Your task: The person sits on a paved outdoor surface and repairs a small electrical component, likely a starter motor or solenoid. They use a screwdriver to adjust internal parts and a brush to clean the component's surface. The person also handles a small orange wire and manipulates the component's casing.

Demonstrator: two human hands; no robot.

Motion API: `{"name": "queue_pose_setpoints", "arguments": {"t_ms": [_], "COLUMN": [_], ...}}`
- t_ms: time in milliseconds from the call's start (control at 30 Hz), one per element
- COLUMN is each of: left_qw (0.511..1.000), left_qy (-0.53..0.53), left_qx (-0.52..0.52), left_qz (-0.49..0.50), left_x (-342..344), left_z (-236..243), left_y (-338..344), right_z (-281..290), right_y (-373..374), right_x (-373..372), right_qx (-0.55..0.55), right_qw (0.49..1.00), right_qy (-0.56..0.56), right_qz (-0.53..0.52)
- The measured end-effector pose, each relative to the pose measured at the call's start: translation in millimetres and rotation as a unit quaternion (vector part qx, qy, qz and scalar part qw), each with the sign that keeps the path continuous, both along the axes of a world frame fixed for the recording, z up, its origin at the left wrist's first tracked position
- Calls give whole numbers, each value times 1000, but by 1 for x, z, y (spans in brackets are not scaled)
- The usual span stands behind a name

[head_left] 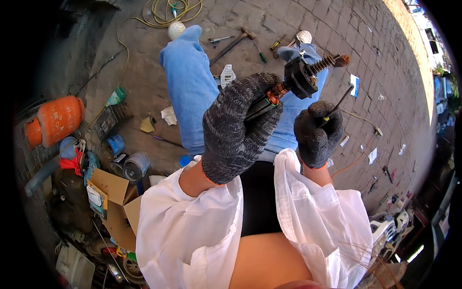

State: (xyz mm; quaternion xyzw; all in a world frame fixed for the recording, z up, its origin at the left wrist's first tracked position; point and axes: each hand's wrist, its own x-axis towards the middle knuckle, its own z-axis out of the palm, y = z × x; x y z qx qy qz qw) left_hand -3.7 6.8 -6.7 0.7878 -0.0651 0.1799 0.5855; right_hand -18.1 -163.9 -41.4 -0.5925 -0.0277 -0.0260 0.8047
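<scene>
Holding a black-collared spring part point(301, 79) up above the lap, gripped near its copper-wound end point(277, 90) by the curled fingers of the gloved left hand point(238, 125). Pinching a thin dark rod point(342, 99) in the gloved right hand point(317, 135), near the part but apart from it.

Probably best to keep the left grip firm behind the collar, clear of the spring point(325, 62) and its rusty tip point(342, 60). Better to steady both wrists and guide the rod slowly, pressing lightly to avoid nicking the copper or slipping toward the other glove. Worth turning the part to the light for a clear look.

Working over dusty grey paving point(402, 113), littered with white paper scraps point(373, 155), with a hammer point(231, 48) and a green-handled screwdriver point(261, 54) lying between the jeans-clad legs point(185, 82). Bordered on the left by an orange gas cylinder point(62, 120), paint cans point(137, 166) and an open cardboard box point(120, 224). Crossed at the upper left by a looped yellow cord point(166, 21). Brightened toward the upper right by a strip of sunlight point(411, 45).
</scene>
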Motion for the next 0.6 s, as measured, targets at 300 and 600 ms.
{"name": "queue_pose_setpoints", "arguments": {"t_ms": [300, 600], "left_qw": [998, 993], "left_qy": [-4, 43], "left_qx": [65, -58], "left_qz": [-14, -92], "left_x": [-9, -10], "left_z": [-9, -1], "left_y": [-5, -1], "right_z": [27, 17], "right_y": [22, 24], "right_x": [23, 29], "right_qx": [-30, 99], "right_qw": [999, 994], "right_qy": [3, -37], "right_qz": [-34, 0]}}
